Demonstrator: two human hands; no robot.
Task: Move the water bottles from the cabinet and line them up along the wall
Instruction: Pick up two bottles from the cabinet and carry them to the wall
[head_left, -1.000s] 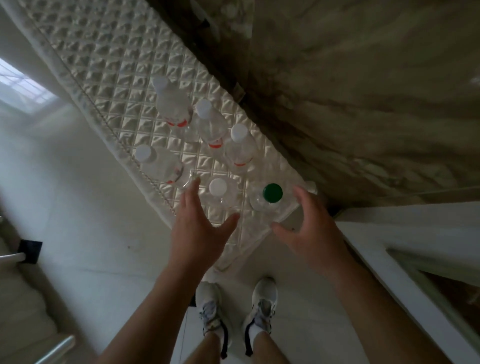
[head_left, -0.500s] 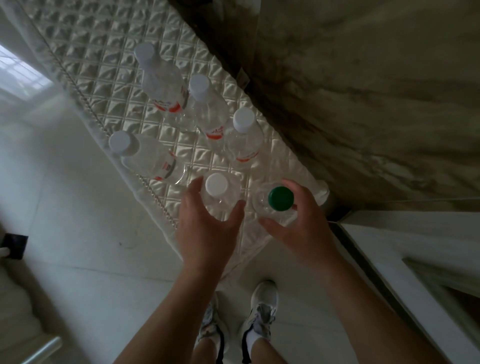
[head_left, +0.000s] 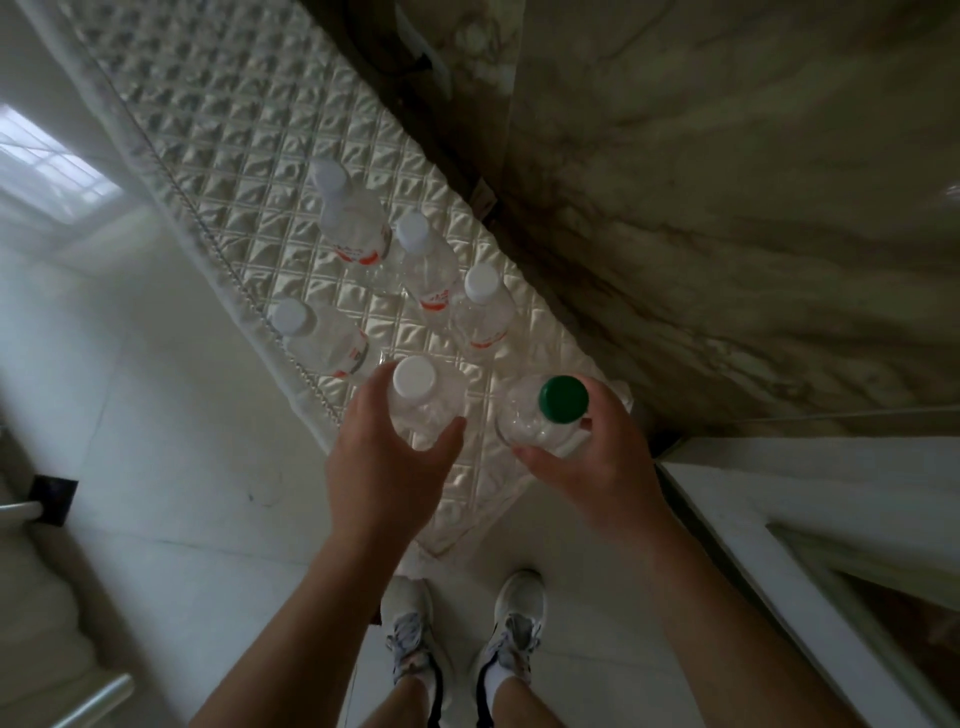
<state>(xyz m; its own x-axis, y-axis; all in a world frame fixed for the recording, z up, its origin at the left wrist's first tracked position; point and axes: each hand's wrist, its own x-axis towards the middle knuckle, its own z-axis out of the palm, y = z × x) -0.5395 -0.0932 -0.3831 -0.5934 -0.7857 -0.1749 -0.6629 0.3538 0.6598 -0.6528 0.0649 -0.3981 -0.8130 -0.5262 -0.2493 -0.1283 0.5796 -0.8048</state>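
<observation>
Head view: our left hand (head_left: 384, 467) curls its fingers (head_left: 370, 397) round the white-capped bottle (head_left: 415, 400). Our right hand (head_left: 597, 467) grips the green-capped bottle (head_left: 540, 421) just right of it. Both are at the near end of the quilted cover (head_left: 249, 156). Four more bottles (head_left: 428, 270) stand just beyond, and the marble wall (head_left: 727, 208) runs along the right.

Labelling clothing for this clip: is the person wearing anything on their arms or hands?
No. The left hand and right hand are bare: no gloves, rings or watch in view. The left forearm and right forearm show no sleeves.
</observation>
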